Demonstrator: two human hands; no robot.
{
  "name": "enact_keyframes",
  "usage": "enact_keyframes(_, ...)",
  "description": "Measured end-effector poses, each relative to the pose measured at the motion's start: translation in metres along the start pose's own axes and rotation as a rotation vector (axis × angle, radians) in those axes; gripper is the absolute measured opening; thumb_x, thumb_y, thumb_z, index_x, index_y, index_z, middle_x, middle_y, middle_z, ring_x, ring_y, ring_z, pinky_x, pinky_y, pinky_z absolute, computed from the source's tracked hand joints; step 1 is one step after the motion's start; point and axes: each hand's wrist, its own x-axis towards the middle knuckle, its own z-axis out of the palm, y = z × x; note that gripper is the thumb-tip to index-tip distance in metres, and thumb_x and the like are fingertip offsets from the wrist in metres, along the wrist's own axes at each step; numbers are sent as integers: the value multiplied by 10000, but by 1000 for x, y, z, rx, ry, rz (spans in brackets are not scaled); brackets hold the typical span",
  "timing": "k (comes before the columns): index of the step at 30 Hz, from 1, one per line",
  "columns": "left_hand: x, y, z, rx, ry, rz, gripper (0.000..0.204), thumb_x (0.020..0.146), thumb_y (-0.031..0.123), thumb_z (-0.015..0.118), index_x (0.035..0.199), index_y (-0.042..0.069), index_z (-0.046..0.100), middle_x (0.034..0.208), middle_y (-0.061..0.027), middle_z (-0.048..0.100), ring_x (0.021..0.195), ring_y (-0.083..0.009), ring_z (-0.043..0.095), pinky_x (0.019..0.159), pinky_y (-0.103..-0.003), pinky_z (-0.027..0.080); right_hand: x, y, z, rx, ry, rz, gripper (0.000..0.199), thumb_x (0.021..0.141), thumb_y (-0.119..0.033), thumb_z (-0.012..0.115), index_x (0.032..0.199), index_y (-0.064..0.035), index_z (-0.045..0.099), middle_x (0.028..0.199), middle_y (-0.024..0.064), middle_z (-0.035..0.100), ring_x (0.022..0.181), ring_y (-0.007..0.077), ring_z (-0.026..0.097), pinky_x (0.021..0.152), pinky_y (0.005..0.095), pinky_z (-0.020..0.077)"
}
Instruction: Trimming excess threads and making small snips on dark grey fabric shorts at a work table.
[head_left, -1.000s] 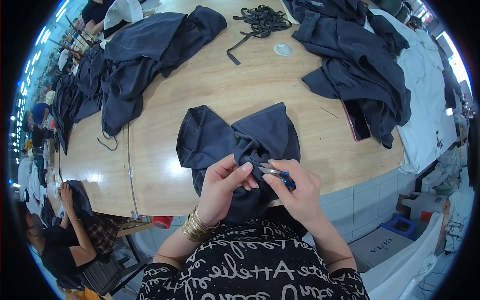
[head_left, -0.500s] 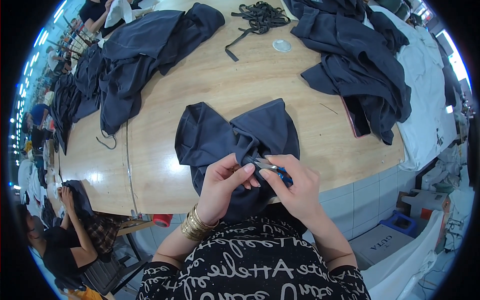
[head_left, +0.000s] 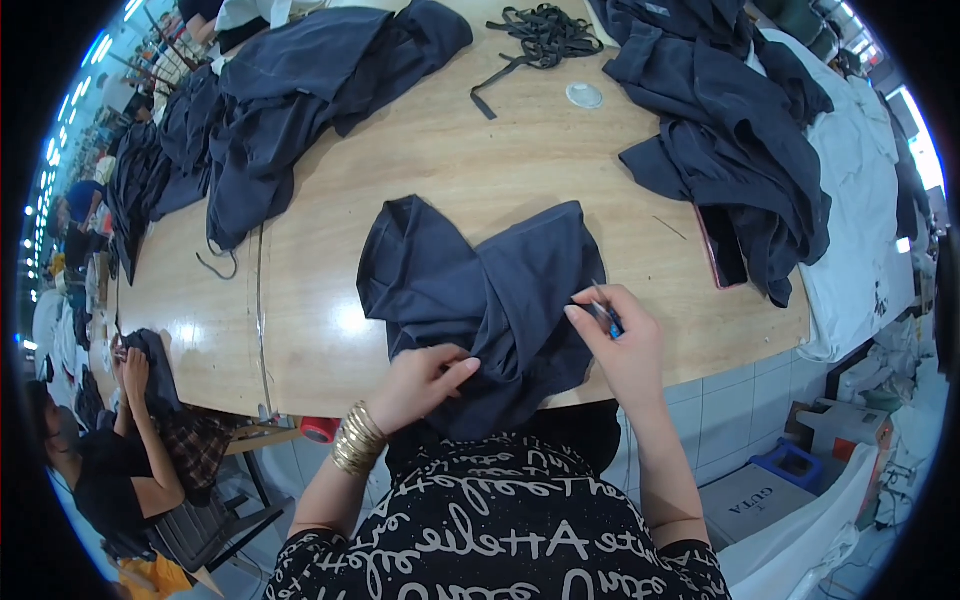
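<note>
A dark navy garment (head_left: 470, 290) lies bunched on the wooden table (head_left: 500, 170) right in front of me, its lower part hanging over the near edge. My left hand (head_left: 425, 385), with gold bangles at the wrist, pinches the cloth near that edge. My right hand (head_left: 620, 345) holds small blue-handled thread snips (head_left: 606, 312) at the garment's right edge, blades pointing up and away.
Piles of dark garments lie at the table's left (head_left: 290, 90) and right (head_left: 730, 130). A bundle of dark straps (head_left: 540, 30) and a small round clear lid (head_left: 584, 95) sit at the back. A phone (head_left: 722, 248) lies beside the right pile. Another person (head_left: 120, 450) sits at lower left.
My hands have drawn apart: the right moved right with the snips, the left dropped toward the near edge. The garment now lies spread wider on the table.
</note>
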Motion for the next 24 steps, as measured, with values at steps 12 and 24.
enact_keyframes(12, 82, 12, -20, 500, 690, 672, 270, 852, 86, 563, 1113, 17, 548, 980, -32, 622, 877, -107, 567, 764, -272, 465, 52, 36, 78, -425, -34, -252, 192, 784, -188, 653, 861, -23, 589, 721, 76, 557, 640, 172, 561, 597, 278, 454)
enact_keyframes(24, 42, 69, -22, -483, -281, 369, 172, 876, 117, 554, 934, -27, 629, 828, 13, 611, 776, -36, 527, 746, -185, 423, 20, -38, -2, 667, -156, 390, 119, 851, -168, 595, 906, -64, 581, 739, -55, 519, 661, -1, 456, 540, 149, 333)
